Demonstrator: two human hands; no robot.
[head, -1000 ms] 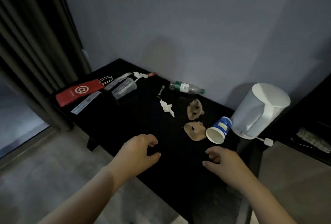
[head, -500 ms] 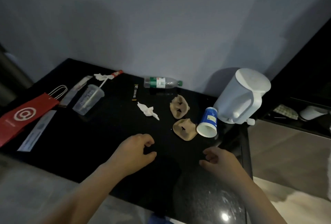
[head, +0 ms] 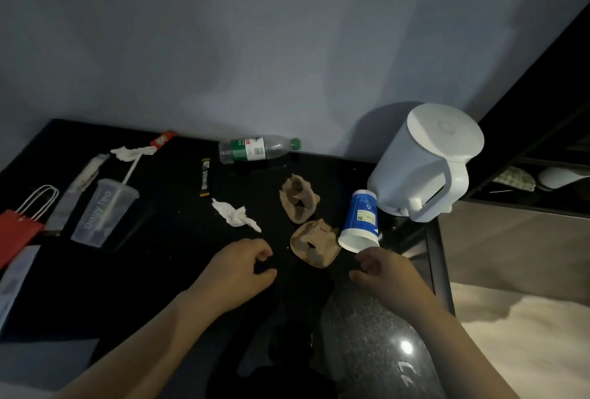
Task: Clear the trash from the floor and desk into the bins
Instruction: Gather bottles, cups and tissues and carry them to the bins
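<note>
Black desk (head: 153,271) carries the trash at frame centre: tipped blue cup (head: 360,223) just beside brown crumpled paper (head: 314,247); left grip (head: 238,274) and right grip (head: 386,274) hover just below, fingers loosely curled, holding nothing; likely poised for the nearest items.

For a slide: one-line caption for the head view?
Left hand and right hand hover empty over a black desk littered with a tipped blue paper cup, crumpled tissue and a plastic bottle.

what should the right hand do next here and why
Likely reach the right hand slightly forward and grip the blue paper cup. The cup lies on its side on the desk, its open mouth just beyond that hand, and the hand holds nothing, so it looks like the closest trash.
</note>
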